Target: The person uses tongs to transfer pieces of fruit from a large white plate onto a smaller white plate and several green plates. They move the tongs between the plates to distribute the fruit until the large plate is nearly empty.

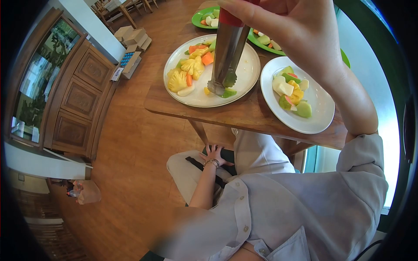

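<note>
High over the table, my right hand [296,30] is closed on metal tongs [227,50] with a red grip. The tongs point down, their scalloped tips at a green fruit piece [229,92] on a large cream plate [246,82]. Pineapple slices [193,66], orange chunks [207,58] and other cut fruit lie along that plate's left side. To its right, a white plate [274,117] bears pale cubes, green-skinned pieces and a yellow piece [296,93]. My left hand [213,155] rests with spread fingers by my leg, bracelets at the wrist.
Two green plates of cut fruit, one at the back [198,19], stand behind on the wooden table [156,98]. The table's near edge is just above my legs. A carved wooden cabinet [82,89], cardboard boxes [133,37] and a paper bag [89,191] stand at left.
</note>
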`<state>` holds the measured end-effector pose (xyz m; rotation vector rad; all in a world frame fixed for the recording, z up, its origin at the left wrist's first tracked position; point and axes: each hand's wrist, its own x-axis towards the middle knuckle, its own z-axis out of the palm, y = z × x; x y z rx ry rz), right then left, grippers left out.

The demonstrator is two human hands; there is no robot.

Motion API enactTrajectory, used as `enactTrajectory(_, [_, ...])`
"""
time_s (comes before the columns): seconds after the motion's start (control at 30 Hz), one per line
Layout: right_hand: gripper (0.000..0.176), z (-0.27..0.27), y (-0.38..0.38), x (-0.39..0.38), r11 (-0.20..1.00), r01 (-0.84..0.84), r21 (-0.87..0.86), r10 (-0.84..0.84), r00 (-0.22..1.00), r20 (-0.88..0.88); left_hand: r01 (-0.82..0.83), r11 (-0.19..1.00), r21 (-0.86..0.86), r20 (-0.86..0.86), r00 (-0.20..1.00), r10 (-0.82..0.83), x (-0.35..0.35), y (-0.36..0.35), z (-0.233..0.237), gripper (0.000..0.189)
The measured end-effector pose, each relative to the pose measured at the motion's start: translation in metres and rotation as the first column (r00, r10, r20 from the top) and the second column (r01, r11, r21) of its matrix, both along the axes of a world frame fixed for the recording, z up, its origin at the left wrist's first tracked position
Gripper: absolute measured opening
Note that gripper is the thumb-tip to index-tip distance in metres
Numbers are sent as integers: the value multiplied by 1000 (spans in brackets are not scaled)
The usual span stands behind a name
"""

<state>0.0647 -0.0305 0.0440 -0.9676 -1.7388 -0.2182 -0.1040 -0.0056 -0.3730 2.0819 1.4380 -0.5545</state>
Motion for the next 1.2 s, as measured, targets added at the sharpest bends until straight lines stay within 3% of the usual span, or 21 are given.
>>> enactTrajectory(0.07, [36, -1, 2, 5, 1000, 13, -9, -13, 1000, -17, 3, 1000, 0, 2, 1000, -3, 0, 0, 1, 99])
enactTrajectory(0.13, [36, -4, 11, 18, 934, -356, -39, 337, 910, -243, 7, 1000, -2, 4, 1000, -7, 0, 0, 0, 99])
enactTrajectory(0.17, [36, -4, 11, 20, 934, -356, -39, 337, 910, -243, 5, 1000, -3, 8, 1000, -5, 0, 1, 0, 99])
enactTrajectory(0.37, [35, -6, 18, 30, 960, -278, 32, 279, 943, -181, 2, 1000, 8, 5, 1000, -2, -1, 0, -4, 99])
enactTrajectory(0.57, [33, 3, 7, 31, 980, -152, -125, 115, 958, -261, 2, 1000, 13, 3, 1000, -2, 0, 0, -2, 98])
enactTrajectory(0.63, [33, -4, 16, 43, 985, -170, 20, 169, 945, -282, -10, 1000, 12, 13, 1000, 10, 0, -1, -1, 98])
enactTrajectory(0.67, [34, 2, 4, 34, 993, -115, -22, 98, 919, -382, -4, 1000, 14, 19, 1000, 4, 0, -1, 1, 97])
enactTrajectory(0.7, [37, -5, 6, 42, 995, 68, 74, -50, 973, -224, 0, 1000, 16, 25, 1000, -1, -2, -1, 2, 96])
enactTrajectory(0.73, [37, -10, 2, 55, 996, 52, 71, -36, 975, -219, -15, 1000, 12, 30, 999, 15, -3, -2, 2, 96])
enactTrajectory(0.83, [33, -23, -27, 112, 996, -35, -77, -7, 872, -489, -24, 1000, -4, 42, 999, 24, -2, -2, 1, 96])
enactTrajectory(0.9, [33, -47, -47, 137, 991, -118, -56, 74, 863, -500, -8, 1000, -13, 50, 999, 9, -1, -2, 2, 95])
enactTrajectory(0.97, [29, -67, -62, 143, 996, -92, -12, 69, 817, -572, -9, 1000, -15, 40, 999, 10, -1, -1, 4, 94])
enactTrajectory(1.03, [28, -85, -79, 147, 997, 24, -67, -70, 517, -853, -12, 1000, -24, 34, 999, 13, 1, -2, 5, 93])
enactTrajectory(1.07, [28, -94, -86, 140, 997, 13, -77, -72, 525, -848, -1, 1000, -20, 26, 1000, 2, 1, -1, 5, 93])
enactTrajectory(1.13, [30, -109, -92, 122, 974, 198, -108, -163, 288, -944, 6, 1000, -19, 18, 1000, -5, 1, 0, 7, 92])
enactTrajectory(1.2, [29, -118, -88, 113, 975, 192, -110, -163, 289, -943, -5, 1000, -15, 29, 1000, 6, 1, -1, 3, 92])
